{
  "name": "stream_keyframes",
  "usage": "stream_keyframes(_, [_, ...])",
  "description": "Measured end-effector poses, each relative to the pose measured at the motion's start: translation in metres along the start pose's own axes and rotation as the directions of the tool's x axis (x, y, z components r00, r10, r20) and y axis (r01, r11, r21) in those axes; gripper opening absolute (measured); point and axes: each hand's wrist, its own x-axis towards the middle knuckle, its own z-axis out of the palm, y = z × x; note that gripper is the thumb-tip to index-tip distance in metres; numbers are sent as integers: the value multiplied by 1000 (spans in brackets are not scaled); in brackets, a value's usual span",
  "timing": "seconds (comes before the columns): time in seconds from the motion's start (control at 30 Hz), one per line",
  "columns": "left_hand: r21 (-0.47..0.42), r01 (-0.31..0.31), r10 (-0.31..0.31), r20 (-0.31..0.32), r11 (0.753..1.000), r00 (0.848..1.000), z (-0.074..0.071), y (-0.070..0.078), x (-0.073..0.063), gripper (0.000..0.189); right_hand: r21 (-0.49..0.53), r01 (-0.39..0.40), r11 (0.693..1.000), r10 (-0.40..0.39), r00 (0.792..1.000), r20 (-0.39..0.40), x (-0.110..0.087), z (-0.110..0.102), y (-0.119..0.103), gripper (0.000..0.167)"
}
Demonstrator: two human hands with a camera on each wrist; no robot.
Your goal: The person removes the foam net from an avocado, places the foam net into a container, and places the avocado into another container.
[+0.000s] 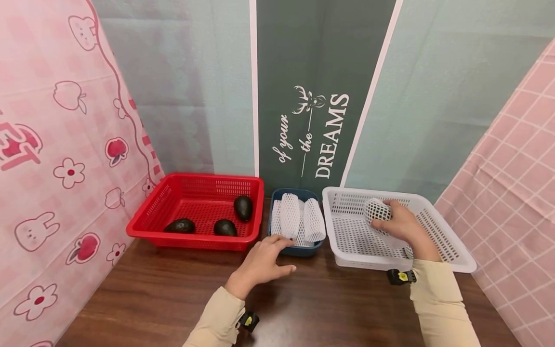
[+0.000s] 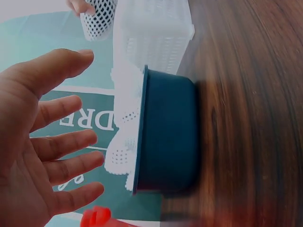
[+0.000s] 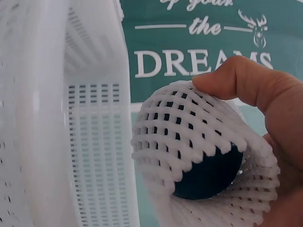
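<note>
Over the white basket [image 1: 353, 262], my right hand [image 1: 401, 222] grips an avocado in a white foam net sleeve [image 1: 375, 211]. In the right wrist view, the dark avocado [image 3: 208, 175] shows through the sleeve's open end, with my thumb [image 3: 232, 80] pressed on the mesh. My left hand [image 1: 262, 260] holds nothing; its fingers are spread beside the near edge of a small blue bin [image 1: 309, 250]. White foam net sleeves [image 1: 289, 219] lie piled in that bin. A red basket [image 1: 195, 241] on the left has three dark avocados [image 1: 243, 208] in it.
All three containers stand in a row on a brown wooden table [image 1: 321, 303]. A green printed cloth [image 1: 321, 48] hangs close behind them, with pink cloths [image 1: 86, 193] at both sides. Something dark and netted shows partly beside my right wrist in the white basket.
</note>
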Motion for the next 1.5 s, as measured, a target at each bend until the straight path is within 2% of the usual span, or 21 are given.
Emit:
stream_keyframes(0.3, [11, 41, -41, -22, 999, 999, -4, -10, -12, 52, -34, 120, 992, -121, 992, -30, -9, 11, -15, 77])
stream_keyframes(0.63, [13, 30, -29, -60, 999, 998, -7, -19, -22, 51, -10, 209, 978, -210, 976, -65, -18, 26, -27, 74])
stream_keyframes(0.9, [-9, 41, -42, -86, 999, 995, -13, -26, -33, 50, 5, 213, 977, -212, 975, -66, -27, 31, -37, 76])
stream_keyframes(1.1, [-12, 46, -47, -71, 999, 996, -14, -32, -42, 49, 12, 200, 980, -198, 977, -72, -33, 37, -43, 78])
stream_keyframes(1.5, [-3, 73, -73, -51, 997, 996, -17, -41, -57, 50, 19, 289, 957, -285, 952, -116, -42, 51, -57, 75])
